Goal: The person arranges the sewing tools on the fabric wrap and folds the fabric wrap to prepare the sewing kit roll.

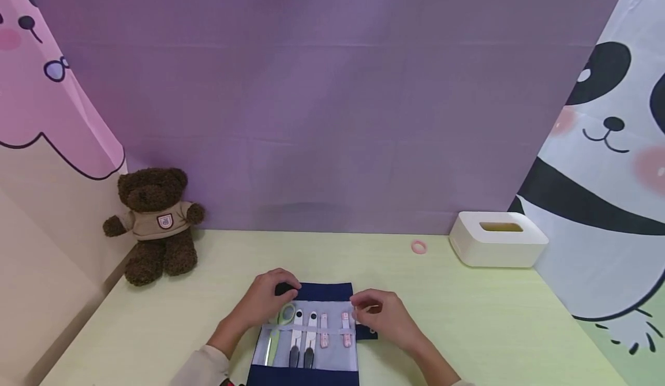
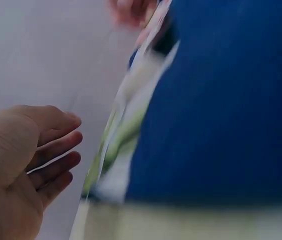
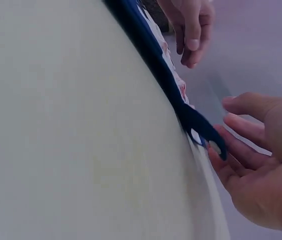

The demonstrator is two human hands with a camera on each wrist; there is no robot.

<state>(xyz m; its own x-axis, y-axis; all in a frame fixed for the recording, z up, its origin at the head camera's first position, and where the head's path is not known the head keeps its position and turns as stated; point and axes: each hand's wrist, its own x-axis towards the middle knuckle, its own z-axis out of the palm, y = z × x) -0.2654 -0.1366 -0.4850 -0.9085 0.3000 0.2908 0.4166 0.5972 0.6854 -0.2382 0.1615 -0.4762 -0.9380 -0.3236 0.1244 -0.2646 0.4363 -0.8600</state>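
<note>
A navy fabric roll pouch (image 1: 327, 291) lies unfolded, its pale lining up, at the front of the table. Under its elastic band sit green-handled scissors (image 1: 273, 343), two white tools with black ends (image 1: 296, 340), and two small pink-and-white sticks (image 1: 324, 322). My left hand (image 1: 261, 301) hovers by the pouch's upper left corner, fingers loosely bent and holding nothing. Beside the right edge is my right hand (image 1: 387, 317), its fingers apart and relaxed. A short navy strap (image 3: 201, 125) with a snap sticks out there, its tip overlapping my right fingers in the right wrist view.
A brown teddy bear (image 1: 161, 224) in a beige shirt sits at the back left. Toward the back right are a pink ring (image 1: 418, 247) and a white tissue box (image 1: 496, 247). Behind the table (image 1: 499, 317) hangs a purple cloth (image 1: 322, 97).
</note>
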